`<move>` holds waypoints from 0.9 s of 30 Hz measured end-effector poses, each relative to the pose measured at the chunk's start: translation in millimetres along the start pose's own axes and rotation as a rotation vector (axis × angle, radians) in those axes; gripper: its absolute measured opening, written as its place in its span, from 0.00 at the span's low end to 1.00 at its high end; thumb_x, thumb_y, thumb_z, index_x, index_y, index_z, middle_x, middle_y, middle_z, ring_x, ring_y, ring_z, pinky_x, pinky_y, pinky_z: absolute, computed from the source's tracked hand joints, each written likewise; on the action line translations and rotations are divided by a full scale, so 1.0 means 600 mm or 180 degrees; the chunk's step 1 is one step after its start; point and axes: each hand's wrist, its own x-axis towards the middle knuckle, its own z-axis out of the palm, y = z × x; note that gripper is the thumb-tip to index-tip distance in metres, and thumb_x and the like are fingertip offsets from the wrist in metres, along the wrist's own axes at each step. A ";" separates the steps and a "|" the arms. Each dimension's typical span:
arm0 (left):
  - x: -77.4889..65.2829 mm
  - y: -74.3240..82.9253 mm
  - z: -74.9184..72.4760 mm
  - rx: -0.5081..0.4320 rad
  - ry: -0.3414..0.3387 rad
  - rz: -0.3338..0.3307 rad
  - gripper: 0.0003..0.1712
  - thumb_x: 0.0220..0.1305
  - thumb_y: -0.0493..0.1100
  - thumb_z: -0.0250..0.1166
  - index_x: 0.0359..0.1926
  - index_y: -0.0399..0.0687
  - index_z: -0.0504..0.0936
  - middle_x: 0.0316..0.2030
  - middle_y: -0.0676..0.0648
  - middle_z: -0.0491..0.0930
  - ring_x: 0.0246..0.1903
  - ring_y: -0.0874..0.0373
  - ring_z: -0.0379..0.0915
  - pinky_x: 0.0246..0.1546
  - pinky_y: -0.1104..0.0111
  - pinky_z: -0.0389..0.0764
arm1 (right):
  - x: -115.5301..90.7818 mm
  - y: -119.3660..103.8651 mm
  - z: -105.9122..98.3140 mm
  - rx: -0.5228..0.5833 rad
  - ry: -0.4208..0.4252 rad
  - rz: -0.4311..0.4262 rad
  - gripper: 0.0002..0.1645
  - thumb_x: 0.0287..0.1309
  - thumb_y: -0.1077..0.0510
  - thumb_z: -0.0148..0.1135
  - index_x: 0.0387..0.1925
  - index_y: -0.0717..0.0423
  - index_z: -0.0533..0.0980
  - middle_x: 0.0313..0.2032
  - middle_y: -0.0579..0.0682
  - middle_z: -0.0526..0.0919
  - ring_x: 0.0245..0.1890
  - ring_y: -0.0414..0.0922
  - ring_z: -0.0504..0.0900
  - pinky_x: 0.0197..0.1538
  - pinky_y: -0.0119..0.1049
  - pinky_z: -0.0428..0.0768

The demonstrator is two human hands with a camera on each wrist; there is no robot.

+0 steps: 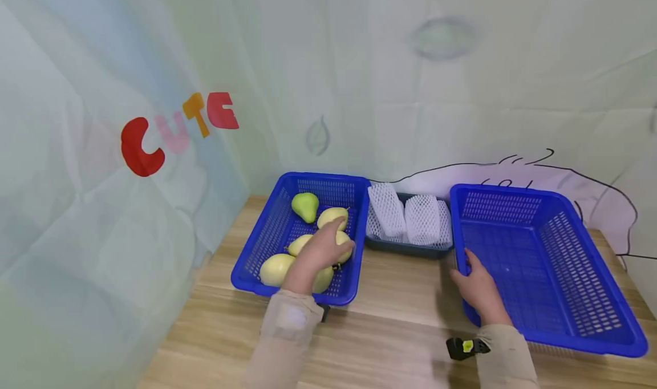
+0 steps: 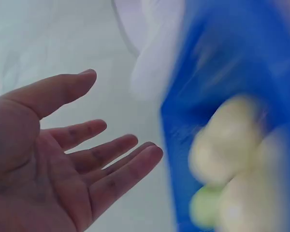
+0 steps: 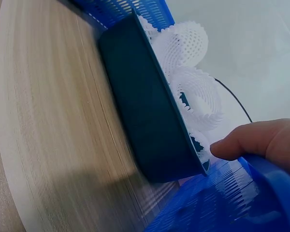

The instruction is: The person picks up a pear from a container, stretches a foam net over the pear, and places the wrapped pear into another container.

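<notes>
My left hand [image 1: 320, 249] is over the left blue basket [image 1: 241, 263], above several pale yellow pears [image 1: 275, 269]. One green pear [image 1: 305, 206] lies near the basket's back. In the left wrist view the left hand [image 2: 72, 159] has its fingers spread and nothing in its grasp; the pears [image 2: 241, 193] look blurred beyond it. My right hand [image 1: 479, 289] grips the left rim of the right blue basket [image 1: 544, 275], which has no fruit in it. In the right wrist view, the thumb [image 3: 246, 140] lies over that rim, and the other fingers are hidden.
Between the baskets stands a dark green tray [image 1: 410, 248] with white foam net sleeves [image 1: 422, 219]. All stand on a wood-grain table [image 1: 395, 320]. Behind hangs a printed cloth [image 1: 359, 81], with another at left bearing coloured letters [image 1: 223, 110].
</notes>
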 end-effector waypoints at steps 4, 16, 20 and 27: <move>0.029 0.001 -0.060 0.0518 -0.0213 -0.0113 0.35 0.64 0.48 0.58 0.68 0.41 0.58 0.62 0.40 0.66 0.59 0.46 0.63 0.58 0.54 0.65 | 0.003 -0.001 -0.004 0.0032 0.0015 0.0040 0.41 0.58 0.57 0.50 0.67 0.70 0.46 0.60 0.74 0.59 0.58 0.69 0.59 0.59 0.59 0.60; 0.085 -0.054 -0.057 0.1042 -0.1781 -0.0483 0.23 0.55 0.45 0.68 0.52 0.45 0.77 0.48 0.46 0.76 0.47 0.50 0.72 0.43 0.57 0.76 | 0.007 0.004 0.003 0.0030 0.0048 0.0063 0.41 0.57 0.57 0.48 0.67 0.70 0.47 0.60 0.74 0.59 0.59 0.68 0.59 0.59 0.59 0.59; 0.085 -0.052 -0.045 0.1460 -0.1916 -0.0474 0.17 0.49 0.45 0.72 0.41 0.48 0.82 0.38 0.51 0.79 0.42 0.55 0.73 0.43 0.61 0.75 | 0.006 0.003 0.005 0.0042 0.0083 0.0055 0.40 0.56 0.58 0.49 0.66 0.71 0.48 0.59 0.73 0.60 0.58 0.68 0.61 0.59 0.58 0.60; 0.074 -0.051 -0.037 0.1553 -0.1877 -0.0862 0.17 0.35 0.42 0.78 0.30 0.54 0.81 0.34 0.53 0.75 0.37 0.55 0.69 0.40 0.60 0.74 | 0.007 0.003 0.004 0.0077 0.0051 0.0090 0.40 0.57 0.57 0.49 0.67 0.70 0.48 0.60 0.73 0.59 0.58 0.68 0.61 0.59 0.59 0.60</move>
